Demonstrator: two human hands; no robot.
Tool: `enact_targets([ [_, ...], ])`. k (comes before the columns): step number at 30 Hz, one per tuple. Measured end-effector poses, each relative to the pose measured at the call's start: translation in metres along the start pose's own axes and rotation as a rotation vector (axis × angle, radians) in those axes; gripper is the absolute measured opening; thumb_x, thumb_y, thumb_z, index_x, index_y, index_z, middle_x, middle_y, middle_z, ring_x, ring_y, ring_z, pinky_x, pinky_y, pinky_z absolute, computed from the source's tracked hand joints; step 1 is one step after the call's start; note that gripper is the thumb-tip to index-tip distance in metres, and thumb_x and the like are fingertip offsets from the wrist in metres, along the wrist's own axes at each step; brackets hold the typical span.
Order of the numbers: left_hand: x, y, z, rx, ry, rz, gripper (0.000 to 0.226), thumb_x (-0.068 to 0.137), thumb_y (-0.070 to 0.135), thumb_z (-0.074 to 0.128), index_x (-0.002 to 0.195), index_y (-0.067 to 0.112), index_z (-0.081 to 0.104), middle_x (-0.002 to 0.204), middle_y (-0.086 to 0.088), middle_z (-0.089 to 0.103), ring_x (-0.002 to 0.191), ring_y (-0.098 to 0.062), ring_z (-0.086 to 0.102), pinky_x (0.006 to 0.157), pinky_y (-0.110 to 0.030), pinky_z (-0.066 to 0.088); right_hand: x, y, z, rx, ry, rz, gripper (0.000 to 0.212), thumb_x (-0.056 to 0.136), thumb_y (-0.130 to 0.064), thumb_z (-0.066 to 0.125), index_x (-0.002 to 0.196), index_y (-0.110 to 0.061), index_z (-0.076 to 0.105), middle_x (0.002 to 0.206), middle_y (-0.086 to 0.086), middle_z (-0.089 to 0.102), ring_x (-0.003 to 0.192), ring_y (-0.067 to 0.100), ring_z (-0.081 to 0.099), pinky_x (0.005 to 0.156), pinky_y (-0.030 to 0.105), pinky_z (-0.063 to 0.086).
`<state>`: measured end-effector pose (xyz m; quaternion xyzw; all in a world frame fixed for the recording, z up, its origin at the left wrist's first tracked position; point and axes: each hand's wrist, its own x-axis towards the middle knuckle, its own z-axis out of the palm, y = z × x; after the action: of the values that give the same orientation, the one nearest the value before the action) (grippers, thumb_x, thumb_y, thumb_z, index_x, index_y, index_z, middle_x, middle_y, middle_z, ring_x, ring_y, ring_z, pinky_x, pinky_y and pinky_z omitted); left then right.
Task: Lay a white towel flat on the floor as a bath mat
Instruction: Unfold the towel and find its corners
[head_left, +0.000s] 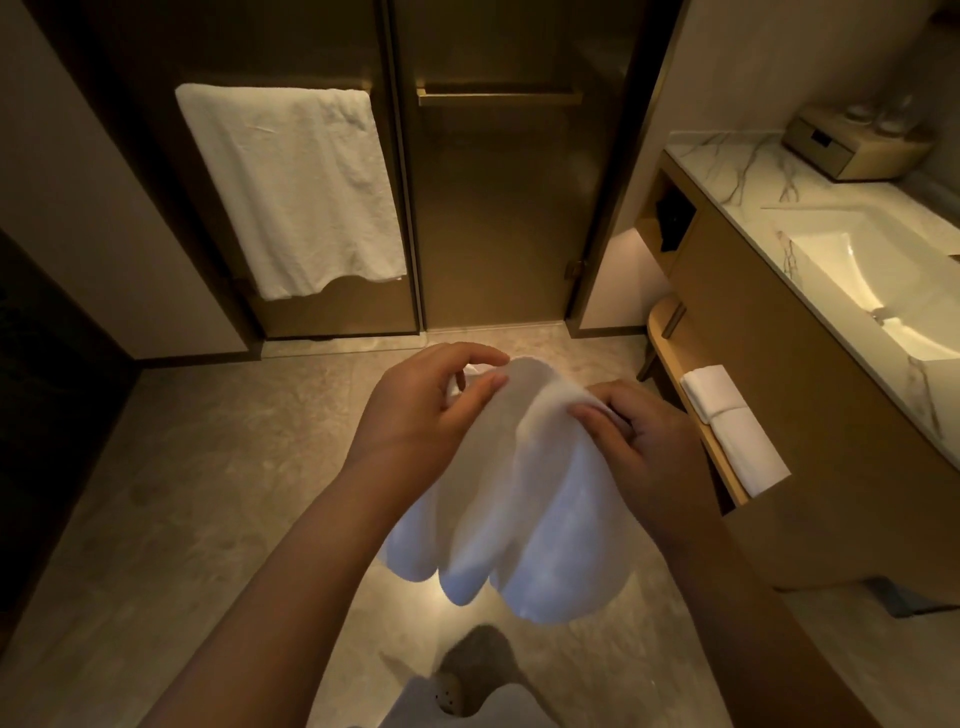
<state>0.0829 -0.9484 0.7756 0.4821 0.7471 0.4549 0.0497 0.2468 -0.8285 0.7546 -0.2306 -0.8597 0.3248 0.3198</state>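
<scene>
Both hands are gripping the bunched white towel (519, 499): left hand (415, 415) and right hand (639, 447) pinching its top. Unfolding is underway; next, likely spreading it over the floor (208, 467) below.

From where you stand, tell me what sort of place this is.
Most likely a hotel-style bathroom: a marble counter with a sunken sink, a white towel on a bar against glass doors, and folded towels on a low shelf.

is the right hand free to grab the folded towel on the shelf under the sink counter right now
Probably not yet. The right hand is gripping the white towel together with the left hand. The folded towel lies just beside it on the shelf with nothing between them, so it would only need to let go.
</scene>
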Motion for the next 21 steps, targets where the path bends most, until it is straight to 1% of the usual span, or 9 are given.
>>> enact_targets([
  [1,0.0,0.002,0.001,0.009,-0.028,0.015,0.024,0.085,0.041,0.059,0.107,0.036,0.064,0.073,0.032,0.048,0.077,0.016,0.048,0.064,0.001,0.033,0.004,-0.005,0.0,-0.015,-0.015,-0.021,0.02,0.091,-0.025,0.051,0.092,-0.014,0.067,0.083,-0.001,0.067,0.077,0.008,0.06,0.07,0.023,0.049],
  [3,0.001,0.006,0.004,0.02,-0.09,0.04,0.043,0.08,0.055,0.052,0.122,0.043,0.054,0.075,0.032,0.044,0.08,0.02,0.045,0.067,0.003,0.032,0.01,-0.014,0.001,-0.057,-0.057,-0.08,0.023,0.092,-0.026,0.051,0.092,-0.011,0.067,0.084,0.003,0.067,0.077,0.013,0.06,0.069,0.027,0.05],
  [5,0.002,0.008,0.006,0.007,-0.145,0.061,0.049,0.078,0.063,0.044,0.125,0.049,0.046,0.076,0.032,0.047,0.081,0.019,0.045,0.068,0.001,0.033,0.016,-0.021,0.001,-0.096,-0.101,-0.135,0.023,0.091,-0.026,0.051,0.094,-0.009,0.067,0.086,0.004,0.067,0.078,0.016,0.06,0.069,0.027,0.049],
  [8,0.003,0.003,0.006,-0.019,-0.17,0.083,0.026,0.086,0.05,0.053,0.111,0.05,0.056,0.078,0.032,0.057,0.077,0.01,0.05,0.064,-0.005,0.038,0.021,-0.024,-0.003,-0.099,-0.129,-0.152,0.021,0.092,-0.026,0.054,0.095,-0.009,0.067,0.084,0.004,0.066,0.076,0.016,0.059,0.067,0.03,0.049],
  [10,0.004,0.0,0.006,0.002,-0.162,0.062,0.012,0.085,0.046,0.052,0.095,0.051,0.058,0.078,0.024,0.061,0.075,0.003,0.052,0.06,-0.01,0.04,0.022,-0.025,-0.006,-0.106,-0.13,-0.172,0.019,0.091,-0.026,0.057,0.092,-0.011,0.068,0.08,0.002,0.065,0.073,0.014,0.058,0.065,0.029,0.048],
  [11,0.004,0.0,0.007,0.0,-0.151,0.049,0.009,0.085,0.045,0.051,0.088,0.051,0.057,0.077,0.024,0.061,0.075,0.002,0.052,0.06,-0.01,0.04,0.021,-0.025,-0.007,-0.111,-0.132,-0.18,0.018,0.09,-0.026,0.058,0.091,-0.011,0.068,0.078,0.001,0.065,0.072,0.013,0.057,0.064,0.028,0.048],
  [13,0.004,0.0,0.01,-0.014,-0.115,0.028,0.012,0.087,0.039,0.053,0.083,0.05,0.056,0.078,0.03,0.059,0.075,0.004,0.052,0.063,-0.007,0.038,0.02,-0.023,-0.007,-0.123,-0.123,-0.184,0.019,0.089,-0.029,0.059,0.089,-0.013,0.068,0.076,-0.001,0.065,0.07,0.01,0.056,0.062,0.026,0.047],
  [16,0.003,0.0,0.013,-0.04,-0.057,-0.005,0.013,0.088,0.031,0.057,0.084,0.044,0.06,0.072,0.024,0.059,0.076,0.005,0.052,0.062,-0.005,0.037,0.018,-0.016,-0.011,-0.104,-0.089,-0.127,0.02,0.087,-0.038,0.06,0.088,-0.02,0.067,0.077,-0.006,0.065,0.072,0.006,0.056,0.062,0.025,0.048],
  [21,0.003,0.001,0.011,-0.061,0.013,-0.036,0.012,0.089,0.029,0.059,0.084,0.041,0.061,0.073,0.026,0.059,0.074,0.005,0.053,0.059,-0.005,0.036,0.007,0.018,-0.029,-0.023,-0.085,0.022,0.018,0.082,-0.048,0.057,0.088,-0.033,0.065,0.08,-0.018,0.065,0.078,0.002,0.06,0.064,0.027,0.052],
])
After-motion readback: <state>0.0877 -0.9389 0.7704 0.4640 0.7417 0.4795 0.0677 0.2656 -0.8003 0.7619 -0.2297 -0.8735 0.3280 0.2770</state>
